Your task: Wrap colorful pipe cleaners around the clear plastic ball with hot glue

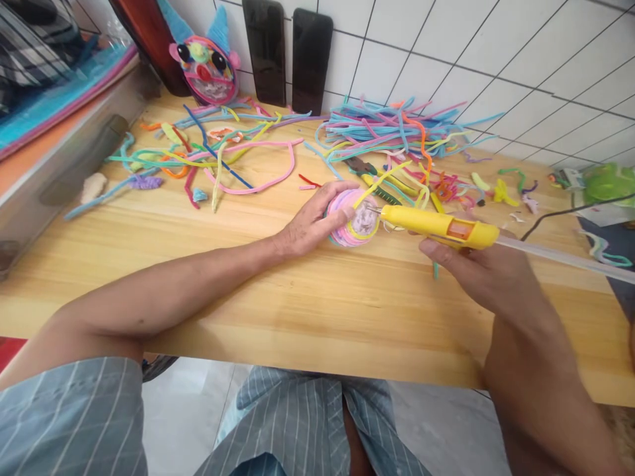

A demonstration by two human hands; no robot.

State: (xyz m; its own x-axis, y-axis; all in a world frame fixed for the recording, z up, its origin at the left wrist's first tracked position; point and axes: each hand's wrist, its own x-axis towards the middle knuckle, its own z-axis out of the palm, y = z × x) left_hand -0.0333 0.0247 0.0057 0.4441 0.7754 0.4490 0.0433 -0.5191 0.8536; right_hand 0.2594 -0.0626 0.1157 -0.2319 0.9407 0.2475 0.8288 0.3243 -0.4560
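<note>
My left hand (317,221) is wrapped round the left side of a small round piece (342,235) covered in pink, purple and yellow fuzzy stems, its pale whitish centre facing right. A yellow fuzzy stem (381,184) runs from that piece up to the right, near my left thumb. My right hand (476,264) grips a yellow glue gun (421,221) from below, with a clear glue stick (560,256) coming out of its back. The metal nozzle points left, at the edge of the round piece's pale centre; whether they touch is unclear.
Loose coloured stems (238,155) lie at the back left, and a large bundle (377,132) at the back centre. Pliers (370,173) lie behind the round piece. Two phones (311,63) and a decorated figure (211,73) stand by the wall. A black cord (560,213) crosses the right side.
</note>
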